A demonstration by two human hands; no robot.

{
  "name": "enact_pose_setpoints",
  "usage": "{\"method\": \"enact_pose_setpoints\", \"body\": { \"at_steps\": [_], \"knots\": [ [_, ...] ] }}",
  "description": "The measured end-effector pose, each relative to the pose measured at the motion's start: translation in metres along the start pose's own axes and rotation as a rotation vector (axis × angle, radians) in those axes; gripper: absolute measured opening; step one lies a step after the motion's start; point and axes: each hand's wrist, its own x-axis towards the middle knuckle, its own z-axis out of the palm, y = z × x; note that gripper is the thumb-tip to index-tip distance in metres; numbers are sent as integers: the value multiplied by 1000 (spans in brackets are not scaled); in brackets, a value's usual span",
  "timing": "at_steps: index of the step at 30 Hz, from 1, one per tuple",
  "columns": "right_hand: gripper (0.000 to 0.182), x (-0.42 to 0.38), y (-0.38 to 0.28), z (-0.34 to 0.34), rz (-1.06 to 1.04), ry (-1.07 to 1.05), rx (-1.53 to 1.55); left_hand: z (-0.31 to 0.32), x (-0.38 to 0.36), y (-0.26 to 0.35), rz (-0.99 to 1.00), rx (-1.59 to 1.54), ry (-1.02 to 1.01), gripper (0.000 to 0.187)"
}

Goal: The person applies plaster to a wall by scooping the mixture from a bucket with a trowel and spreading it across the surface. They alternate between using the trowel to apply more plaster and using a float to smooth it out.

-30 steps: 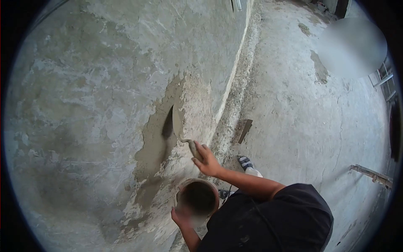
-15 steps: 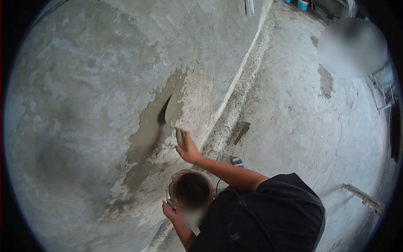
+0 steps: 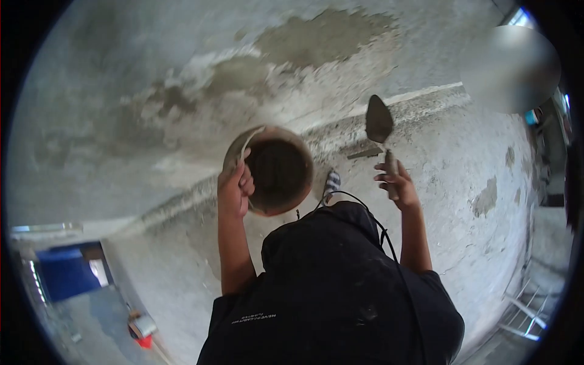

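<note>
My left hand (image 3: 238, 185) is closed round the handle of a round bucket (image 3: 298, 201), which hangs over the foot of the wall. Inside, the bucket looks dark, and its contents cannot be made out. In my right hand (image 3: 398, 182) is the handle of a trowel (image 3: 379, 120), its pointed blade directed away from me. The blade is clear of the wall. A darker patch of wet plaster (image 3: 322, 38) covers part of the rough grey wall (image 3: 152, 55).
A flat strip (image 3: 364, 154) lies on the floor near the wall's base. My foot (image 3: 332, 182) is beside the bucket. A black cable (image 3: 389, 237) runs over my clothing. A metal frame (image 3: 526, 313) stands at the lower right, and a blue panel (image 3: 70, 272) at the lower left.
The view has turned. My right hand has drawn the trowel back from the wall. The bucket is now seen more fully, held up by its handle in my left hand.
</note>
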Motion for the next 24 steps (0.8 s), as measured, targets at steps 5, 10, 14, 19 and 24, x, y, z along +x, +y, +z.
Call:
{"method": "enact_pose_setpoints", "body": {
  "at_steps": [5,10,14,19,24],
  "knots": [
    [48,-108,14,19,-18,-108,-252,-18,-86,9,95,-9,-54,43],
    [46,-168,-30,98,174,-269,-1064,-33,-141,11,164,-104,-224,43],
    [41,-175,-19,122,-262,-609,-1508,-33,-171,11,165,-124,-205,41],
    [38,-168,20,169,-573,-666,-1767,-19,-196,6,148,-119,-183,42],
    [15,-143,61,206,-353,-653,-2122,-16,-202,-13,101,-98,-201,45]
  ]
}}
